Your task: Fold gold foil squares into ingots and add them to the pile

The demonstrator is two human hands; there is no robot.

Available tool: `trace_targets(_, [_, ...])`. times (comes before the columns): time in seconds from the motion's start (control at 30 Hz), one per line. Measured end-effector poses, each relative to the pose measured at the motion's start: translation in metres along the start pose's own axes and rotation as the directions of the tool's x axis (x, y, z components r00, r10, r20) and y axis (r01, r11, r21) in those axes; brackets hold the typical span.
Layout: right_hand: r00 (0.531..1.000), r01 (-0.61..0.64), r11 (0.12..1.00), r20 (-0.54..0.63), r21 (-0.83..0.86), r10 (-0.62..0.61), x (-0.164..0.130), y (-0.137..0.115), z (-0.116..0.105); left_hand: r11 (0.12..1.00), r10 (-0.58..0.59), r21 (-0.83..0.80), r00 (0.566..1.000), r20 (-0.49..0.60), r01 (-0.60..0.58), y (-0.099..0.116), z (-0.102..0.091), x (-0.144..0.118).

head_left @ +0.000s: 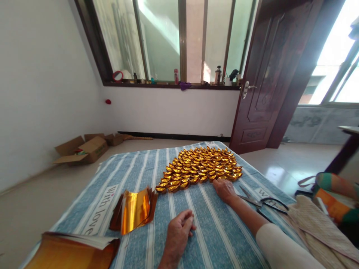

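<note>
1. Gold paper ingots (200, 166) first: dozens of them, folded and packed in close rows, cover the far middle of the striped blue cloth (213, 239). That is the finished share, and it looks large.
2. The right hand (224, 189) is at the near edge of that cluster, palm down, fingers spread flat on the cloth, fingertips touching or just short of the nearest ingots. It grips nothing that I can see.
3. The left hand (178, 233) rests nearer the body on the cloth, fingers curled loosely inward, empty as far as the view shows, well apart from the ingots.
4. Still unfolded: a small stack of gold foil sheets (134, 210), curling upward, lies left of the left hand, and a bigger pile of foil paper (70, 252) sits at the near left corner. My judgement: a good deal is folded, but plenty of sheets remain.
5. Scissors (263, 203) lie just right of the right forearm, untouched.
6. Further out: open cardboard boxes (84, 149) on the floor by the left wall, and a dark wooden door (266, 74) standing open.
</note>
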State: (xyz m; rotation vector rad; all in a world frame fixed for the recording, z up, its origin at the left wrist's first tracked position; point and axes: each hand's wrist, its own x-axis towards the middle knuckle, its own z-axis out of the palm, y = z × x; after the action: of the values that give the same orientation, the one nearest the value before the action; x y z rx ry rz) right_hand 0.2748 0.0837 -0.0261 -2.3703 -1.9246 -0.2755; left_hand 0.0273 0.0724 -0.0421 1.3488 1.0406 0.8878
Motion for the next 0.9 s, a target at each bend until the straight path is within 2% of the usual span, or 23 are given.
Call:
trace_targets(0.4, [1.000, 0.017, 1.000, 0.011, 0.005, -0.018, 0.003, -0.005, 0.000, 1.000, -0.012, 0.005, 1.000, 0.010, 0.012, 0.013, 0.000, -0.004])
trace_targets(0.57, [1.000, 0.005, 1.000, -0.004, 0.001, -0.005, -0.009, -0.014, -0.002, 1.000, -0.003, -0.019, 1.000, 0.022, 0.004, 0.012, 0.001, -0.007])
trace_targets(0.73, [1.000, 0.000, 1.000, -0.031, 0.022, 0.001, -0.038, -0.037, -0.007, 0.999, 0.029, 0.018, 0.998, 0.047, -0.030, 0.013, 0.003, -0.008])
trace_targets(0.9, [0.997, 0.060, 0.996, -0.059, 0.065, -0.056, -0.067, -0.071, -0.008, 0.995, 0.040, 0.094, 0.997, 0.067, -0.046, 0.012, 0.007, -0.009])
